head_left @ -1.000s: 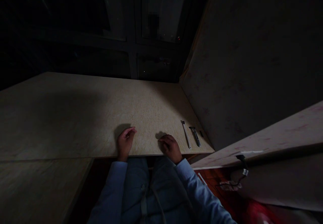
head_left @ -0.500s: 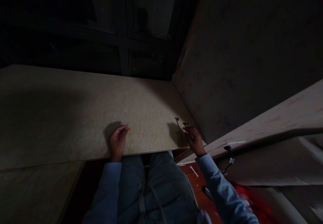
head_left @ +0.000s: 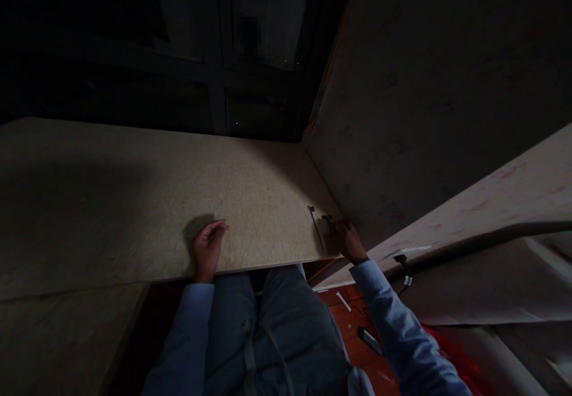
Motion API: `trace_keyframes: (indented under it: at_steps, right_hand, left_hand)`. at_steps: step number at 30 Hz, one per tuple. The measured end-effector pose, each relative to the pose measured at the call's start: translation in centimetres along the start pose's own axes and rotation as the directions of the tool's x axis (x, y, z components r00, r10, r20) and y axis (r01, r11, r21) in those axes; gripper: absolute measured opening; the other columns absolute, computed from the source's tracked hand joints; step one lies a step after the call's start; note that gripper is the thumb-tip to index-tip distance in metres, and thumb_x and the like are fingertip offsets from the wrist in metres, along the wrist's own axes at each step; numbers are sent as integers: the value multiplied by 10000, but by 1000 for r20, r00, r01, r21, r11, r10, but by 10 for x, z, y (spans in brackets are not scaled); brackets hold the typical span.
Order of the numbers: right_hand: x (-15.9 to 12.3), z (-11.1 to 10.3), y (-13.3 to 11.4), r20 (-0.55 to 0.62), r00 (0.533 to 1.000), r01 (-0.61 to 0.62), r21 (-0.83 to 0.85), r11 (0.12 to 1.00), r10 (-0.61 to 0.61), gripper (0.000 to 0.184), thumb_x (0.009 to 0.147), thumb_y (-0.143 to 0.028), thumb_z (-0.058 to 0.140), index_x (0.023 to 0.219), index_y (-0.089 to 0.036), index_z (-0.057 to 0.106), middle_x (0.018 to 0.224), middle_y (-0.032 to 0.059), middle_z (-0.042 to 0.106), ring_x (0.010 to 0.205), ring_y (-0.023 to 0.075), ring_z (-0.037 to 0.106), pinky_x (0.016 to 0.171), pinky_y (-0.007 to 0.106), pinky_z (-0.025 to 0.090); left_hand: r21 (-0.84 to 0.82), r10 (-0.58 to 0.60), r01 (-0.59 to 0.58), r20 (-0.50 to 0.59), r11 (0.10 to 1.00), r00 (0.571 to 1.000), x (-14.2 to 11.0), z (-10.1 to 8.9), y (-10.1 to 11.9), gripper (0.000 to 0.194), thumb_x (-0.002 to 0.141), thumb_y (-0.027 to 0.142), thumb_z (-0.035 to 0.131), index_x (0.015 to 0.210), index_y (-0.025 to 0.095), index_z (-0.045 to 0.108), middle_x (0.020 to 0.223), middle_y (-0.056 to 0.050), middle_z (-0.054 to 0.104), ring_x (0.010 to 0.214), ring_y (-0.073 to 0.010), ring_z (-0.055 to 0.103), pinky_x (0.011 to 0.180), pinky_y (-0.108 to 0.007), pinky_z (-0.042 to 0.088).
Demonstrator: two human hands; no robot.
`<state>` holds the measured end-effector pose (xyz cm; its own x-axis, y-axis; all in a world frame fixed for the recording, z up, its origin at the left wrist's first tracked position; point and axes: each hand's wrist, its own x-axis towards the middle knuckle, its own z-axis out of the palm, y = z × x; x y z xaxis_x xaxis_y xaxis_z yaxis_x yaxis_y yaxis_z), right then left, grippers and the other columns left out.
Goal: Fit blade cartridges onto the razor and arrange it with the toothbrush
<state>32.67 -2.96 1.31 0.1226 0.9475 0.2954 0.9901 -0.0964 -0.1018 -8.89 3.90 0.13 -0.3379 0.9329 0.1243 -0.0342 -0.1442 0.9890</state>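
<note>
My left hand rests on the pale tabletop near its front edge, fingers curled and thumb tip close to them, with nothing visible in the pinch. At the table's right end my right hand reaches down, fingers bent together beside a razor. The razor's head shows, while the hand and its shadow cover part of the handle. What those fingers pinch, if anything, is too dark to make out. Just left of the razor lies a slim toothbrush, head pointing away from me.
The pale tabletop meets a papered wall on the right and a dark window behind. On the reddish floor lie a white strip and a dark-and-light object. A black cable hangs by the wall.
My right hand has moved right, from the table's front edge to the razor, covering the small dark item that lay by the wall. The left hand keeps its pose; the view has swung right.
</note>
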Motion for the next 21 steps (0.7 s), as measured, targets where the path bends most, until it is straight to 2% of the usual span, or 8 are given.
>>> trace_keyframes:
  at_steps: [3, 8, 14, 21]
  right_hand:
    - [-5, 2, -7, -6, 999, -33, 15, 999, 33, 322, 895, -251, 565, 1196, -181, 657, 1134, 148, 661, 1005, 271, 596, 879, 361, 450]
    - [2, 5, -18, 28, 997, -78, 89, 993, 76, 392, 907, -237, 548, 1284, -135, 585, 1119, 161, 670, 1039, 284, 600, 933, 378, 454]
    - [10, 8, -27, 59, 993, -111, 109, 988, 106, 431, 925, -281, 554, 1309, -86, 552, 1082, 202, 669, 989, 304, 620, 882, 390, 467]
    - [15, 7, -32, 96, 992, -99, 168, 981, 84, 395, 900, -256, 593, 1272, -123, 581, 1099, 181, 676, 923, 270, 653, 823, 344, 479]
  left_hand:
    - [31, 9, -9, -4, 999, 1000, 1, 0, -2, 348, 729, 455, 700, 935, 176, 738, 847, -61, 759, 858, -232, 706, 864, -392, 559]
    - [61, 25, -25, 5, 998, 1000, 4, 2, -4, 339, 719, 449, 689, 918, 179, 738, 833, -57, 752, 832, -232, 706, 829, -383, 563]
    - [90, 40, -41, 10, 995, 999, 4, 4, 1, 283, 739, 407, 658, 895, 183, 736, 821, -52, 751, 828, -228, 697, 819, -375, 555]
    - [95, 36, -37, 17, 995, 999, 5, 4, 2, 273, 730, 410, 648, 874, 190, 723, 815, -51, 744, 827, -228, 696, 812, -375, 551]
